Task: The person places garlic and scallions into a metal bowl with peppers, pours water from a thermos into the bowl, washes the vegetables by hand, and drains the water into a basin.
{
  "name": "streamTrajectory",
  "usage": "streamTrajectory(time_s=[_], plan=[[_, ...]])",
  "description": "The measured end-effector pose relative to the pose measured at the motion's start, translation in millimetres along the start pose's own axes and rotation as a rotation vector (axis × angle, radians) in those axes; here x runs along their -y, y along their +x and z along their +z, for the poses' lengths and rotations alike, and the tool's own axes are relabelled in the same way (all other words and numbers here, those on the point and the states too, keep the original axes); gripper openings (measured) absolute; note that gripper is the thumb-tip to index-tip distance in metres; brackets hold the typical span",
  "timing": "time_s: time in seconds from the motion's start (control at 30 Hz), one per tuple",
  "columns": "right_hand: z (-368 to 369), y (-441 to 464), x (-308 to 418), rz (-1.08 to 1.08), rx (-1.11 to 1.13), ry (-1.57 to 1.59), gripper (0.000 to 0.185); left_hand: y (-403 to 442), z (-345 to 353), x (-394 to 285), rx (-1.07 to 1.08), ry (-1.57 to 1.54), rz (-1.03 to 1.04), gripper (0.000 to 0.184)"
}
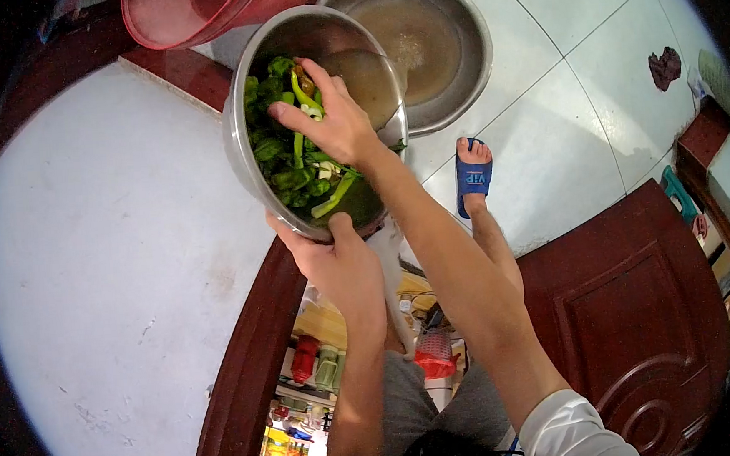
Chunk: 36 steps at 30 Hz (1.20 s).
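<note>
A steel bowl (246, 164) is tipped to the right, with green peppers (272, 150) along its left side and cloudy water on its right. Water runs over the lip into a wide metal basin (474, 71) on the floor. My left hand (338, 267) grips the bowl's near rim, thumb on the inner side and fingers underneath. My right hand (331, 117) reaches inside the bowl, thumb and fingers spread over the peppers and touching them. Pale cut pieces, perhaps stems or seeds, show among the peppers; the right fingertips are partly hidden.
A red plastic tub (210, 20) stands beyond the bowl. To the left is a white surface (125, 268) with a dark wooden edge. A foot in a blue slipper (472, 175) rests on white tiles. A dark red wooden panel (638, 312) fills the lower right, with shelved goods below.
</note>
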State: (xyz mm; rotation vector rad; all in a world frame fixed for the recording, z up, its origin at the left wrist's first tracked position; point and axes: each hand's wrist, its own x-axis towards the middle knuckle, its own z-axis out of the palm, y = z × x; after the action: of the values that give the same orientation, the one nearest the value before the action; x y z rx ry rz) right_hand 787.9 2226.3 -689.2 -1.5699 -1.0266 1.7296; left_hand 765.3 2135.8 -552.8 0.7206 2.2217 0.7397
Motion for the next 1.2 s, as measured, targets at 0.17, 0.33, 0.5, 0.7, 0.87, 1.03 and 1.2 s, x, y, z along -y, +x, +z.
streamTrajectory(time_s=[0.17, 0.33, 0.5, 0.7, 0.87, 1.03, 1.2], plan=[[3, -1, 8, -0.021, -0.014, 0.032, 0.099, -3, -3, -10, -0.016, 0.017, -0.024, 0.076], [4, -4, 17, -0.115, -0.038, 0.143, 0.089, -7, -4, -15, -0.043, 0.109, 0.035, 0.077], [6, -7, 27, -0.144, -0.043, 0.176, 0.088, -11, -7, -25, -0.063, 0.082, -0.027, 0.077], [8, -8, 39, -0.170, -0.074, 0.173, 0.094, -14, -10, -22, -0.153, 0.041, 0.185, 0.048], [8, -9, 51, -0.205, -0.090, 0.207, 0.095, -22, -12, -42, -0.169, 0.095, 0.124, 0.045], [3, -13, 63, -0.269, -0.117, 0.152, 0.088, -20, -14, -39, -0.154, -0.012, 0.223, 0.043], [2, -11, 65, -0.244, -0.115, 0.194, 0.096, -24, -14, -50, -0.130, 0.036, 0.213, 0.058]])
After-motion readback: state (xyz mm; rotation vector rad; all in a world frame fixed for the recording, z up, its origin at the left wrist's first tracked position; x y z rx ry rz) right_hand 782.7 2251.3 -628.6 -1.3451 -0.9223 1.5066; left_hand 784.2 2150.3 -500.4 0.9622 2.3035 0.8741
